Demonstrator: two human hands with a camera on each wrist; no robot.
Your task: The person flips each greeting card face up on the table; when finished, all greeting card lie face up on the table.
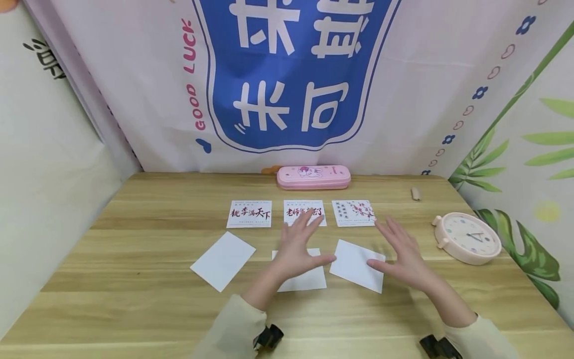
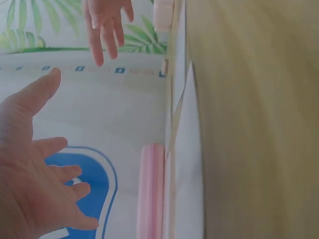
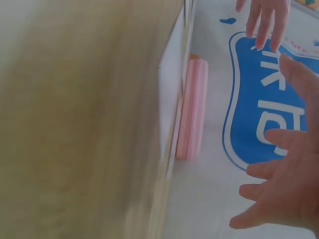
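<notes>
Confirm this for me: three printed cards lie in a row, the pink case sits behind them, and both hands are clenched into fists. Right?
Not quite: the left hand and right hand are open with fingers spread, as the head view shows. The three printed cards do lie in a row, with the pink case behind them.

Mid-frame, room is offered between left hand (image 1: 294, 252) and right hand (image 1: 407, 264) above a white card (image 1: 355, 265); at right, passage is blocked by the clock (image 1: 467, 238).
</notes>
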